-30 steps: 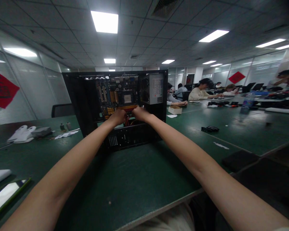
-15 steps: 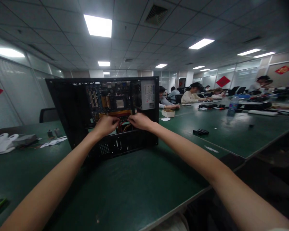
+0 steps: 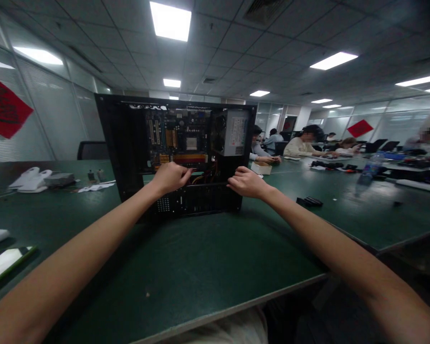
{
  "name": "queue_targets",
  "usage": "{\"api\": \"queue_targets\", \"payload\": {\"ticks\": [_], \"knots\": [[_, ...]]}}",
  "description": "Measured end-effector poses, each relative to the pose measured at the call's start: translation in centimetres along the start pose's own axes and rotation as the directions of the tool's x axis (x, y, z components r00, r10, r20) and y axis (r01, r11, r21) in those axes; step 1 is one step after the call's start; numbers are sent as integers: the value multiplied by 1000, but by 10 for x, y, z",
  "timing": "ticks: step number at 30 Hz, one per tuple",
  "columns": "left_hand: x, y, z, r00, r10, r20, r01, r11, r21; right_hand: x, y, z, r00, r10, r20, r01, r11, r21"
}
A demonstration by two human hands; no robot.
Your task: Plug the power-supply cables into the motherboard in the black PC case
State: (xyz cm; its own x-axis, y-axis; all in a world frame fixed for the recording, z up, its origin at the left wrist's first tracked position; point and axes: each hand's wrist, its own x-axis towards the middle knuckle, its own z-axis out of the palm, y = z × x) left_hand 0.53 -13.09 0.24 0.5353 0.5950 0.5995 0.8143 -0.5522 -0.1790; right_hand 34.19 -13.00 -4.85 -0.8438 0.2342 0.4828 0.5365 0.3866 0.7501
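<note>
A black computer case (image 3: 126, 162) stands on the green table with its side open toward me. Inside it are a motherboard (image 3: 181, 131), memory slots (image 3: 190, 158) and a grey power supply (image 3: 235, 134) at upper right. My left hand (image 3: 169, 178) is at the lower part of the opening, thumb and fingers pinched; whatever they may hold is hidden. Thin coloured cables (image 3: 200, 178) lie just right of it. My right hand (image 3: 249, 182) is closed in front of the case's lower right, fingers curled; I cannot make out anything in them.
Left of the case lie a grey box (image 3: 59, 179), a white plastic bag (image 3: 31, 179) and papers. A green-edged device (image 3: 7, 265) is nearer me. To the right are a small open carton (image 3: 261, 168), black parts (image 3: 309, 201) and a bottle (image 3: 371, 167). Several people sit beyond.
My right hand has moved right, away from my left hand and the cables. The left hand stays at the lower opening. The view has turned left and downward.
</note>
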Motion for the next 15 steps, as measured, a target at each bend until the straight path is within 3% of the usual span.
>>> {"api": "queue_targets", "payload": {"ticks": [4, 8, 15], "knots": [[-9, 2, 3, 998, -38, -51, 44, 993, 113, -1, 6, 9, 996, -63, -55, 64, 998, 20], [-18, 13, 4, 993, -118, -5, 118, 981, 157, -2, 9, 16, 981, -87, -174, 98, 994, 52], [-26, 25, 5, 965, -262, 23, 254, 951, 175, 0, -2, 18, 978, 36, -207, -9, 991, 131]]}}
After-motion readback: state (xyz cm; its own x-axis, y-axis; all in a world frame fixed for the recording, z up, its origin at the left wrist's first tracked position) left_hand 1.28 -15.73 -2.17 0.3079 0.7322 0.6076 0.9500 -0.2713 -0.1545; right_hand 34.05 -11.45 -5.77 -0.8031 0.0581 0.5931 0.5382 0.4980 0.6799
